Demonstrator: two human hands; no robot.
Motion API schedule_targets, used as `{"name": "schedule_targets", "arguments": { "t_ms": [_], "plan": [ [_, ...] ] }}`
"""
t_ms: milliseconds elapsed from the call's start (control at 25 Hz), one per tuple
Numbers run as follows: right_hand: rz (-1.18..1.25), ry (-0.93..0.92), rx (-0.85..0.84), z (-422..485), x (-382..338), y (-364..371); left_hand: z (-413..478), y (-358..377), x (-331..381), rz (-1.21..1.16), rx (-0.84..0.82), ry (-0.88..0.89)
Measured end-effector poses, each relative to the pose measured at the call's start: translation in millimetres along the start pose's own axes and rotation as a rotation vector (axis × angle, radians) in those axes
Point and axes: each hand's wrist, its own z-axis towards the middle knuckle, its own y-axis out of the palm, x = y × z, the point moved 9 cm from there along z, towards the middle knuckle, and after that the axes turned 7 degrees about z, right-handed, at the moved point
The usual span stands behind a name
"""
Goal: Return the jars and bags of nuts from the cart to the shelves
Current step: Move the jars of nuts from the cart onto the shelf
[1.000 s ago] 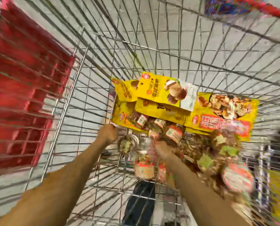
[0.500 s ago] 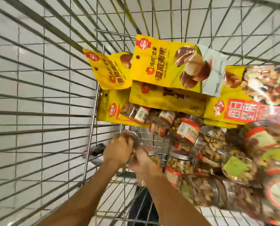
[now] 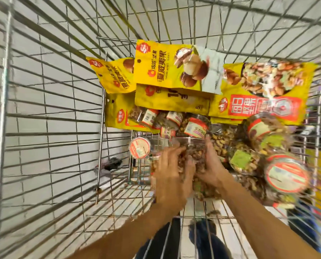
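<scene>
The clear jar (image 3: 195,154) of nuts lies low in the cart (image 3: 49,113), just in front of the yellow bags (image 3: 174,71). It looks hard, smooth, a bit slippery and quite heavy, so it is best held round its sides. That is how the left hand (image 3: 170,174) and right hand (image 3: 211,165) grip it, with fingers curled. Half a second ago both hands were bunched nearer the cart's left corner; now they are further right, and a red-topped jar (image 3: 139,147) lies free beside the left hand.

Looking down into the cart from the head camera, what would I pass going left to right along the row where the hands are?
small red-lidded jar → left hand → clear jar of nuts gripped between both hands → right hand → green-labelled jar → large red-labelled jar
</scene>
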Motion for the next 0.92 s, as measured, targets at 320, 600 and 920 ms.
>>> {"name": "schedule_targets", "arguments": {
  "t_ms": [320,600,920],
  "plan": [
    [-0.24,-0.086,0.09,22.3,-13.4,-10.5,84.8,19.8,-145.3,0.442,-0.226,-0.268],
    [-0.251,0.004,0.16,30.2,17.7,-28.8,118.4,106.4,-188.0,1.436,-0.79,0.035],
    [-0.046,0.006,0.1,22.1,8.6,-9.1,108.0,72.9,-212.5,0.972,-0.811,-0.271]
  ]
}}
